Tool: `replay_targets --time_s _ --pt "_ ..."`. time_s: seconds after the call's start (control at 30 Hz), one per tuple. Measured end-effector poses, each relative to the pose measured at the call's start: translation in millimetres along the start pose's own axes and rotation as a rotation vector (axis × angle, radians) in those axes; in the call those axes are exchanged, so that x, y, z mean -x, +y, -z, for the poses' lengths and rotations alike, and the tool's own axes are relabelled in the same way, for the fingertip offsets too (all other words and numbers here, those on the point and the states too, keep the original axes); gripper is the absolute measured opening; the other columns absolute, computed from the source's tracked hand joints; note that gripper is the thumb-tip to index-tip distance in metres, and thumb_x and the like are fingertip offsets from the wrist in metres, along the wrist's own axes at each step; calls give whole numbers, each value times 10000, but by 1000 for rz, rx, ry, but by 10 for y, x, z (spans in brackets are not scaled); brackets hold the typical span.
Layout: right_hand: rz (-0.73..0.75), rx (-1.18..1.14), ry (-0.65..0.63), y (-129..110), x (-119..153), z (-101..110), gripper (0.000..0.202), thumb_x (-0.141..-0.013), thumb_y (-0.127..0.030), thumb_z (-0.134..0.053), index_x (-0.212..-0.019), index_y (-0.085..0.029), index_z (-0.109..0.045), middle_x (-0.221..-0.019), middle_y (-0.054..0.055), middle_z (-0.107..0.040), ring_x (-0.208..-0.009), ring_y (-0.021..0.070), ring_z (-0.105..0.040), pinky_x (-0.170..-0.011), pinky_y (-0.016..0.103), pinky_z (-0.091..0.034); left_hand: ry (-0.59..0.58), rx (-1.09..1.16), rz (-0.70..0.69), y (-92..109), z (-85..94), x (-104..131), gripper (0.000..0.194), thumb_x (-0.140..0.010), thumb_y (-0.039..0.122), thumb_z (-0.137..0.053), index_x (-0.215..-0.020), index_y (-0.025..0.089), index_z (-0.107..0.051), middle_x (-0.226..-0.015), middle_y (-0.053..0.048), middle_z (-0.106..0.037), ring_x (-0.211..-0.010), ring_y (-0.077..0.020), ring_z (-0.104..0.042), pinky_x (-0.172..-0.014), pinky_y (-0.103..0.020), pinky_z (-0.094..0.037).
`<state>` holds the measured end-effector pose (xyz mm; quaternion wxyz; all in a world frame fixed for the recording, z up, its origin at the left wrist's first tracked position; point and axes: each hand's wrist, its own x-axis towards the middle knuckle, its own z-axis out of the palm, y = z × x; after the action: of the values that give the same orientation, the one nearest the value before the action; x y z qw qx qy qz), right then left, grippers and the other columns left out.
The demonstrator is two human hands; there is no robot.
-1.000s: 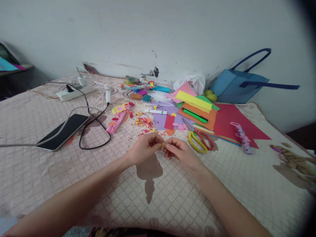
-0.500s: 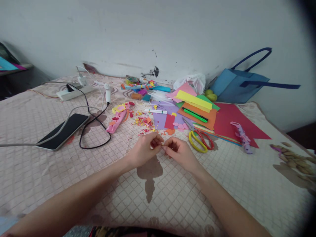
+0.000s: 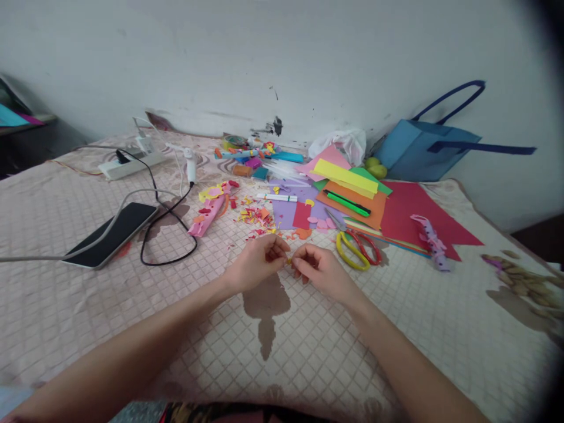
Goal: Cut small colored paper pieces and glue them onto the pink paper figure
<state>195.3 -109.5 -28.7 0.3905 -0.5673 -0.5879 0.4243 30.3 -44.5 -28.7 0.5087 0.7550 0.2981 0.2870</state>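
My left hand (image 3: pixel 259 261) is closed in a pinch on a tiny yellow piece (image 3: pixel 289 261), which looks like paper, in front of me above the tablecloth. From the other side my right hand (image 3: pixel 319 267) has its thumb and fingers pinched at the same piece; the fingertips hide most of it. To the right of the hands lie scissors (image 3: pixel 353 249) with yellow and red handles. Just beyond the hands is a scatter of red, yellow and orange paper scraps (image 3: pixel 255 216).
Coloured paper sheets (image 3: pixel 412 214) lie at right, with a green cutter knife (image 3: pixel 348 203) on them. A phone (image 3: pixel 112 235), black cable (image 3: pixel 170 264) and power strip (image 3: pixel 130 165) are at left. A blue bag (image 3: pixel 425 150) stands behind; a decorated pink strip (image 3: pixel 207 216) lies left.
The fingertips have parted slightly, and the yellow piece shows more between them. Both hands stay in nearly the same place. The view has shifted a little.
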Motion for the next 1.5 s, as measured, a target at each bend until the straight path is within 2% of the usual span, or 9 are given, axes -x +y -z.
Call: replay_targets --time_s 0.27,0.53,0.7,0.87,1.0,1.17,1.3,1.4,1.5 --pt "-38 30 9 18 5 -9 45 -769 -232 -540 -761 -189 -529 -656 -13 -557 -568 122 -548 -471 233 -432 -3 65 42 2 11 -5 169 -692 116 -568 -860 137 -567 -733 -5 -611 -667 -95 -585 -600 -209 -462" --pt "-147 -228 -127 -9 8 17 114 -785 -287 -554 -788 -179 -518 -622 -18 -583 -538 106 -587 -451 202 -426 -192 476 409 -34 71 -57 273 -663 227 -673 -889 128 -558 -668 9 -597 -532 -70 -541 -485 -187 -381" --pt "-196 -319 -155 25 17 61 159 -761 -304 -604 -770 -178 -508 -649 -18 -595 -549 108 -610 -457 201 -442 -125 327 308 -50 124 -68 245 -666 220 -672 -863 131 -558 -705 -7 -617 -610 -95 -574 -571 -228 -450" --pt "-218 -333 -524 35 17 74 184 -771 -333 -609 -803 -180 -513 -893 71 -664 -774 199 -667 -666 352 -522 -85 162 214 -26 302 -107 168 -716 236 -635 -824 125 -570 -728 -21 -629 -661 -109 -594 -620 -248 -482" --pt "148 -204 -42 6 -11 3 92 -804 -284 -588 -786 -203 -549 -1254 81 -531 -1191 212 -468 -981 394 -358 -59 166 175 -14 448 -144 153 -736 241 -612 -823 122 -569 -736 -30 -642 -646 -105 -600 -622 -249 -489" --pt "24 -360 -424 8 -66 -185 105 -814 -287 -575 -803 -186 -551 -1148 104 -604 -1074 217 -562 -914 412 -408 -5 143 190 8 566 -168 143 -754 251 -589 -811 121 -570 -770 -41 -654 -679 -102 -605 -642 -237 -486" --pt "177 -175 13 2 -151 -217 84 -808 -278 -566 -782 -202 -540 -1196 67 -561 -1137 186 -493 -944 354 -371 7 112 168 -4 588 -169 149 -760 259 -582 -815 121 -568 -773 -39 -645 -676 -100 -596 -631 -232 -481" --pt "65 -137 49 5 -151 -175 119 -810 -313 -535 -769 -203 -515 -823 26 -608 -759 148 -588 -674 280 -462 -30 52 127 -10 539 -139 164 -763 284 -585 -806 126 -579 -734 -28 -634 -645 -98 -580 -602 -224 -471" --pt "-19 -65 -9 19 -96 -170 121 -790 -307 -544 -751 -197 -511 -639 -29 -508 -535 106 -483 -491 230 -378 -141 4 131 -3 431 -79 198 -767 325 -578 -785 129 -594 -686 -17 -616 -609 -97 -563 -569 -215 -459"
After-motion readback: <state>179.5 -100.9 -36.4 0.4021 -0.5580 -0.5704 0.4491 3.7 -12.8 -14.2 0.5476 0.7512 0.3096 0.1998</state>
